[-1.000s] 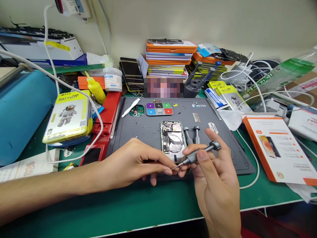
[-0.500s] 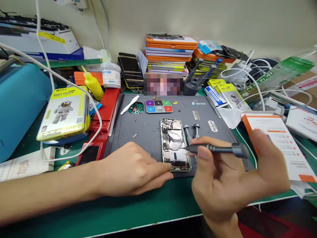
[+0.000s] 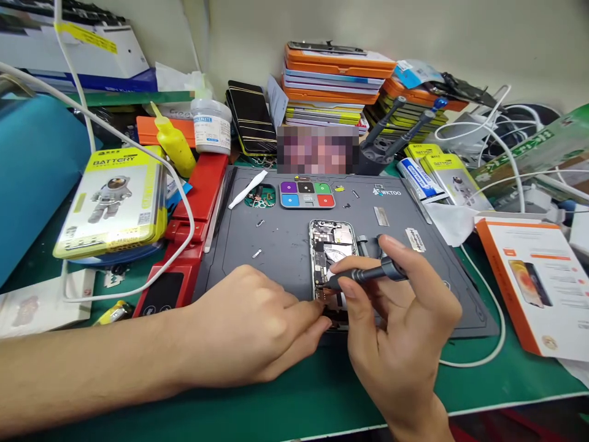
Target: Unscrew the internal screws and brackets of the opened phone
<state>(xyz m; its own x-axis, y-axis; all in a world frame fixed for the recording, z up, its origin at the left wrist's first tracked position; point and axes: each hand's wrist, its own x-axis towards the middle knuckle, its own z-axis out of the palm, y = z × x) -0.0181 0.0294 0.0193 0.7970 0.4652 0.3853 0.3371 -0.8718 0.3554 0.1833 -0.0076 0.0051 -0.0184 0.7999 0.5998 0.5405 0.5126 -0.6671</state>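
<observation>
An opened phone (image 3: pixel 339 240) lies on the dark grey work mat (image 3: pixel 280 252), its circuit board and inner parts bare. My left hand (image 3: pixel 257 325) is closed, its fingertips pressed against the phone's lower left side. A small dark screwdriver (image 3: pixel 368 272) is pinched between the thumb and fingers of my right hand (image 3: pixel 405 313), one finger resting near its cap. Its tip points down at the left part of the phone's inside, close to my left fingertips; whether it touches is too small to tell. My right hand hides the phone's right side. Behind it, another screwdriver (image 3: pixel 362 244) is partly covered.
Beyond the phone sits a magnetic pad with coloured squares (image 3: pixel 307 196). A white pry tool (image 3: pixel 248 189) and tiny metal parts (image 3: pixel 256 253) lie on the mat. At left are a yellow battery box (image 3: pixel 110 202) and a red clamp-like device (image 3: pixel 197 209); at right, a phone box (image 3: pixel 529 282).
My right hand has moved left with the screwdriver, bringing its tip from the phone's middle to its left side near my left fingers. The view has shifted slightly.
</observation>
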